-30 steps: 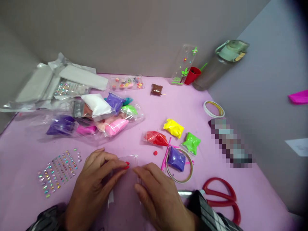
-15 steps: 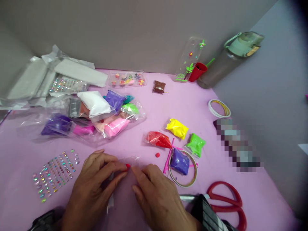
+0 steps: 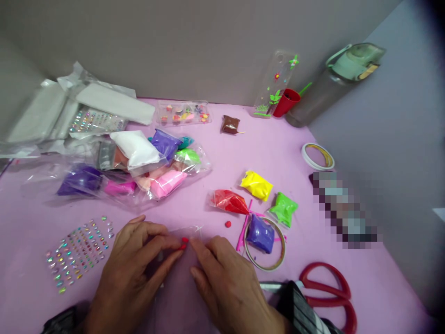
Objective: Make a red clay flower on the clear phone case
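Observation:
My left hand (image 3: 134, 271) pinches a small piece of red clay (image 3: 184, 243) between thumb and index finger. Beneath both hands lies a clear plastic sheet (image 3: 187, 229), partly hidden by them. My right hand (image 3: 225, 278) is just right of the red piece, its index fingertip close to it, thumb and index apart with nothing between them. A small red clay ball (image 3: 228, 224) sits on the table beyond my right hand. The red clay packet (image 3: 229, 201) lies behind that ball, and a purple packet (image 3: 260, 234) rests on a tape ring (image 3: 282, 257).
Red-handled scissors (image 3: 342, 297) lie by my right sleeve. Yellow (image 3: 256, 185) and green (image 3: 284, 208) packets are at centre right. A gem sticker sheet (image 3: 78, 253) is at left, bagged clay packets (image 3: 167, 183) behind it. A bottle (image 3: 320, 97) stands at back right.
More of the red piece shows at my left fingertips, and the left fingers have shifted slightly. My right hand has hardly moved.

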A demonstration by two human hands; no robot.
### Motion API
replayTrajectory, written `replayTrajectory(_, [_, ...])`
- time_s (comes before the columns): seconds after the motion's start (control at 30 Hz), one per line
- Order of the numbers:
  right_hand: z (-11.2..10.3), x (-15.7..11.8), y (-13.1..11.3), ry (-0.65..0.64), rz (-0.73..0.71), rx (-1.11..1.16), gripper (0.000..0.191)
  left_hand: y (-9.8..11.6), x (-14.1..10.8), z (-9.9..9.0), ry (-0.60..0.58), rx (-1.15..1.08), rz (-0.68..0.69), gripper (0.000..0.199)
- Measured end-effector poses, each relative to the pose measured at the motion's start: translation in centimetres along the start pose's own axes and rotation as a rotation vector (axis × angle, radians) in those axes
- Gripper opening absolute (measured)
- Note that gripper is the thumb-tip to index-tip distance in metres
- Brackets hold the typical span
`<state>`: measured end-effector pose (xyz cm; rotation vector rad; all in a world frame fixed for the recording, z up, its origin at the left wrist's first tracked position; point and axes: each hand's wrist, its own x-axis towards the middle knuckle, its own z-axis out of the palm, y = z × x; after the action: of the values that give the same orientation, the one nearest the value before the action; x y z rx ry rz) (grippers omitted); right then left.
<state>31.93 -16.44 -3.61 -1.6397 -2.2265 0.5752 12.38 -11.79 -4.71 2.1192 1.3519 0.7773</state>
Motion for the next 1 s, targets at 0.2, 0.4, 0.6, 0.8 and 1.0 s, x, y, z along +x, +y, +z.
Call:
replayTrajectory(0.2, [-0.03,0.06,0.03,-0.003,-0.017,0.002,0.034,-0.03,-0.03,0.13,-0.008,-0.009,-0.004,0.008])
replayTrajectory(0.4, [-0.01,-0.01,0.00,0.000,-0.022,-0.013,0.034,-0.06,-0.13,0.06,-0.031,-0.009,0.022,0.007])
replayTrajectory(0.6, [-0.08,0.03,-0.06,-0.018,-0.010,-0.008,0.035,-0.03,-0.06,0.18,-0.032,-0.021,0.022,0.009])
replayTrajectory(0.8, [-0.03,-0.04,-0.11,-0.007,-0.013,-0.016,0.034,-0.03,0.18,0.20,-0.035,-0.019,0.044,0.007])
replayTrajectory(1.0, [-0.06,-0.10,-0.18,-0.020,-0.004,-0.015,0.034,0.01,0.02,0.12,-0.034,0.015,0.075,0.008])
